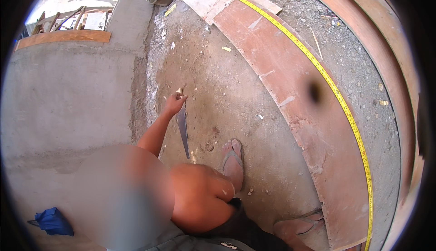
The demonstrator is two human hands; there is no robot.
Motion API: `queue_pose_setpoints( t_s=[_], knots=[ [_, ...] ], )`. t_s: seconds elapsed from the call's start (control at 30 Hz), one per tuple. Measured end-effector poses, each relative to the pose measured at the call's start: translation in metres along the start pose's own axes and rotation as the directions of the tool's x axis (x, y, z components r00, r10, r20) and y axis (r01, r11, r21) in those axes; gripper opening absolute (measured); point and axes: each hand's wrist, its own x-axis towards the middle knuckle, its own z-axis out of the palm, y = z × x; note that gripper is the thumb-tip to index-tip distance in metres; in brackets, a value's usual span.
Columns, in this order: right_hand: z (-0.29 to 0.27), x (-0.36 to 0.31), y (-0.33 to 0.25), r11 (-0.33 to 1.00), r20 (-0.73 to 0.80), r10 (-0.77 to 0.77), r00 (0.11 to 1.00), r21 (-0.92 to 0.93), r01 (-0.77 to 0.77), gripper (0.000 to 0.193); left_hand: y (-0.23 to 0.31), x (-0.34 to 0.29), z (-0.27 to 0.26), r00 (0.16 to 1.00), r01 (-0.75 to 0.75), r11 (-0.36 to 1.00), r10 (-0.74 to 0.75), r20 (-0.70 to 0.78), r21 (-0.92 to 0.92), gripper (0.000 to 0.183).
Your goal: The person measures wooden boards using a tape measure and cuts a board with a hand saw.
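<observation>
My left hand (pixel 174 103) is closed round the handle of a handsaw (pixel 183 126), out over the dusty ground to the left of my foot. The saw's narrow grey blade points back toward me, its tip near my bent knee; part of the light handle shows above my fingers. To the right lies a long reddish plywood strip (pixel 281 64), with a yellow measuring tape (pixel 315 64) stretched along it. My right hand is not in the picture.
My sandalled feet stand on dirt (pixel 268 133) beside the plywood. Raised grey concrete (pixel 68 96) lies left, with a blue bag (pixel 52 221) low on it. Gravel (pixel 349 64) and long wooden boards (pixel 381 51) run along the right. Wooden pieces (pixel 63 37) stand far left.
</observation>
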Motion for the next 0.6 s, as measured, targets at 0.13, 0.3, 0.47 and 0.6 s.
queue_pose_setpoints(
  t_s=[0.13, 0.3, 0.47, 0.6],
  knots=[
    [-0.032, -0.028, -0.012, 0.996, -0.080, 0.029, 0.996, -0.079, -0.035, 0.036, -0.072, -0.038, 0.074, 0.977, 0.215, 0.976, -0.214, 0.020, -0.046, 0.078],
    [-0.054, -0.066, -0.022, 0.981, -0.174, 0.065, 0.983, -0.168, -0.094, 0.033, -0.084, 0.000, 0.089, 0.974, 0.222, 0.975, -0.222, -0.042, 0.000, 0.080],
    [-0.113, -0.120, -0.023, 0.925, -0.291, 0.104, 0.951, -0.323, -0.200, 0.030, -0.111, 0.070, 0.095, 0.990, 0.093, 0.994, -0.098, -0.100, -0.052, 0.071],
    [-0.174, -0.179, -0.010, 0.817, -0.409, 0.119, 0.905, -0.477, -0.323, 0.028, -0.131, 0.107, 0.133, 0.964, 0.178, 0.982, -0.185, -0.193, -0.057, 0.067]
  ],
)
